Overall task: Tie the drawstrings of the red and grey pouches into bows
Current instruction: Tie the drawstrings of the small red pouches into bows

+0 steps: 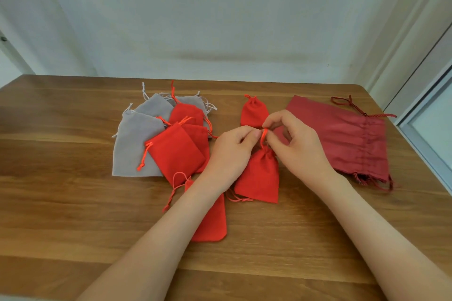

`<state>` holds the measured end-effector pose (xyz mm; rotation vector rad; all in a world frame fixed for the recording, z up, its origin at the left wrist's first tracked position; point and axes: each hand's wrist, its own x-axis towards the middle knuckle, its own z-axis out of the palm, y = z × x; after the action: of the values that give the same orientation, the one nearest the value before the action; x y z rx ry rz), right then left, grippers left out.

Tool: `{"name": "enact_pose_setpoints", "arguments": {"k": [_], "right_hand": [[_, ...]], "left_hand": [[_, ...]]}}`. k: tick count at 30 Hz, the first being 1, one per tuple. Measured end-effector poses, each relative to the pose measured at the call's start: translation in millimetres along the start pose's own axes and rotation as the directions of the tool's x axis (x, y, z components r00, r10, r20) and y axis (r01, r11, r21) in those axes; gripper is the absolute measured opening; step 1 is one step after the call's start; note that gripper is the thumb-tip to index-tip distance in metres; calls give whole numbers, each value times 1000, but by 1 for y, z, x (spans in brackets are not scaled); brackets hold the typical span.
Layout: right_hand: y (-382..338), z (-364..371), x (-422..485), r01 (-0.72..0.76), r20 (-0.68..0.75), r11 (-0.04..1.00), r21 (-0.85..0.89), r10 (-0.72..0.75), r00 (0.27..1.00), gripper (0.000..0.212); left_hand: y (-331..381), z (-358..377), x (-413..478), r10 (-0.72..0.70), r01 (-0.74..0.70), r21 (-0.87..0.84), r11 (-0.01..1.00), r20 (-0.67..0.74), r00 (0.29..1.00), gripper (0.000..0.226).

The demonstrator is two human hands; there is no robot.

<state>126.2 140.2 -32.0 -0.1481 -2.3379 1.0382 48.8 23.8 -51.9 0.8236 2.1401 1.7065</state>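
A small red pouch [259,176] lies on the wooden table [73,215] in front of me, its neck gathered. My left hand [230,151] and my right hand [296,144] both pinch its red drawstring [263,138] just above the neck. Behind them sits another red pouch [254,111] with its neck drawn tight. To the left lies a heap of several red pouches [176,151] and grey pouches [134,146] with loose strings. One more red pouch [212,222] lies partly under my left forearm.
A larger dark red drawstring bag [342,139] lies flat at the right, its cords trailing toward the table's right edge. A white wall stands right behind the table. A window frame [425,134] runs along the right side.
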Motion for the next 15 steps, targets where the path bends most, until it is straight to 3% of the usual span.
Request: {"name": "enact_pose_setpoints", "arguments": {"k": [5, 11, 15], "right_hand": [[4, -2, 1, 20, -28, 998, -51, -22, 999, 24], [10, 0, 2, 120, -52, 964, -236, -135, 989, 19], [12, 1, 2, 211, -59, 933, -291, -238, 970, 14]], "left_hand": [[5, 2, -3, -66, 70, -129, 989, 33, 997, 13], [5, -2, -3, 36, -43, 127, 991, 56, 998, 22], [9, -3, -5, 84, -103, 206, 973, 100, 991, 20]]}}
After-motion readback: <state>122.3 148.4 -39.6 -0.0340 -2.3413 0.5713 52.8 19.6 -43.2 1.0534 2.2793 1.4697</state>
